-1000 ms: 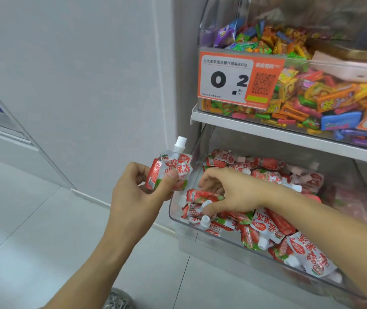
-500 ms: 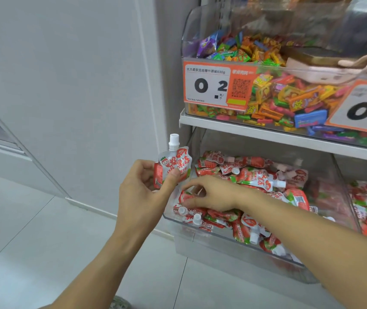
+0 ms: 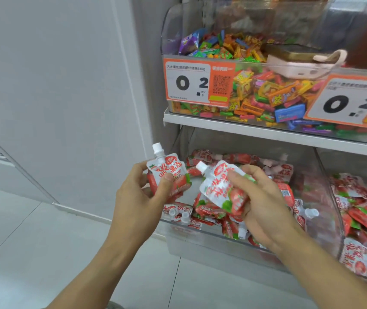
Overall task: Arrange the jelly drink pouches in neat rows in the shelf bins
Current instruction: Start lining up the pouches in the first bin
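Note:
My left hand [image 3: 140, 195] grips an upright red-and-white strawberry jelly pouch [image 3: 167, 172] with a white cap, held just left of the clear lower bin [image 3: 211, 240]. My right hand [image 3: 265, 201] holds a second pouch [image 3: 220, 188] above the bin, tilted with its cap pointing up and left. The two held pouches sit side by side, nearly touching. Below them several more pouches [image 3: 205, 210] lie jumbled in the bin, caps pointing different ways.
A neighbouring bin [image 3: 361, 219] on the right also holds jumbled pouches. The shelf [image 3: 245, 129] above carries a clear bin of mixed wrapped candies [image 3: 256, 94] with orange price labels [image 3: 198, 82]. A white wall and tiled floor lie to the left.
My right hand has lifted a pouch out of the bin pile and brought it up beside the pouch in my left hand. The view has shifted slightly left.

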Motion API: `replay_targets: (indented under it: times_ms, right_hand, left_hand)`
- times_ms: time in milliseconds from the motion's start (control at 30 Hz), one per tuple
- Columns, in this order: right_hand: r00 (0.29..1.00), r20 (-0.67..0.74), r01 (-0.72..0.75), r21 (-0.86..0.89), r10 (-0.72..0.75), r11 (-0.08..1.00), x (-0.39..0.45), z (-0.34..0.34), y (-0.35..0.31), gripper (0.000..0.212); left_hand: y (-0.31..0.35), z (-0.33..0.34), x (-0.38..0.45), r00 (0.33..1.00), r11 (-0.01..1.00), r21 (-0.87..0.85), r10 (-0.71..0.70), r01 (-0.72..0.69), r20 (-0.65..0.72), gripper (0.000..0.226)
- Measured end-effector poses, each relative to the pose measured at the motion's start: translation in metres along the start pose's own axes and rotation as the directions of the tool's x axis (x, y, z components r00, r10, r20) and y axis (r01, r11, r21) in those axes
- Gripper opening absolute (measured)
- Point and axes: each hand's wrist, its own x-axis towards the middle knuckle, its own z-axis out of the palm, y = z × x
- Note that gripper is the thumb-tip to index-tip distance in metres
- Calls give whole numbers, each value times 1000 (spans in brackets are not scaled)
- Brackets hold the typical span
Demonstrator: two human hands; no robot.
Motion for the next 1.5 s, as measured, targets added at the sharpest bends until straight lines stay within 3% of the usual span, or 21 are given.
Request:
replay_targets:
  times_ms: [67, 233, 333, 433, 500, 600, 667, 733, 833, 900, 1033, 1133, 1200, 1267, 1333, 1500]
  right_hand:
    - [997, -33, 72, 78, -70, 994, -7, -2, 4, 55]
    - [993, -33, 117, 254, -112, 960, -8, 16, 8, 46]
    - [972, -143, 198, 91, -184, 976, -4, 23, 14, 46]
    - [941, -193, 236, -212, -277, 948, -4, 22, 24, 50]
    - [961, -134, 194, -303, -243, 933, -7, 22, 27, 50]
    - [998, 24, 58, -283, -54, 957, -4, 17, 19, 52]
    - [991, 127, -21, -241, 52, 970, 1, 9, 6, 64]
    - [954, 282, -16, -308, 107, 951, 4, 1, -12, 70]
    - [873, 456, 151, -589, 173, 794, 13, -5, -29, 59]
    - [876, 459, 232, -672, 150, 703, 19, -5, -32, 51]
    - [919, 390, 264, -715, 56, 647, 27, -5, -22, 48]
    - [959, 256, 278, -785, -118, 553, 41, -8, -6, 57]
    - [955, 159, 267, -832, -252, 486, 55, -4, 7, 65]
    - [936, 144, 272, -877, -323, 396, 71, 6, 17, 66]
    - [934, 228, 304, -911, -274, 280, 86, 15, 27, 66]
    - [929, 332, 345, -937, 162, -59, 108, 14, 38, 66]
  left_hand:
    - [1, 9, -6, 998, 999, -27, -23, 25, 56, 24]
    - [9, 28, -14, 970, 961, -234, -96, 149, 222, 24]
    - [12, 31, -13, 962, 903, -371, -134, 218, 238, 47]
    - [12, 31, -13, 972, 949, -291, -57, 123, 226, 55]
    - [12, 31, -12, 971, 951, -292, -28, 99, 239, 49]
    - [16, 25, -10, 959, 947, -311, 15, 77, 282, 38]
    - [17, 20, -7, 951, 957, -287, 44, 48, 307, 32]
    - [17, 16, -6, 933, 978, -206, 93, -21, 348, 27]
    - [12, 14, -8, 909, 978, -5, 194, -207, 370, 28]
    - [10, 14, -6, 913, 950, 126, 229, -285, 338, 33]
    - [2, 6, 7, 915, 826, 396, 349, -402, 202, 47]
    - [-11, -6, 16, 958, 825, 500, 284, -265, 41, 54]
    - [-20, -10, 18, 990, 832, 540, 136, -129, 27, 53]
    - [-27, -10, 18, 997, 822, 563, 57, -81, 60, 38]
    - [-28, -11, 16, 995, 831, 549, 64, -93, 72, 26]
    - [-31, -15, 16, 996, 888, 453, 43, -73, 76, 20]
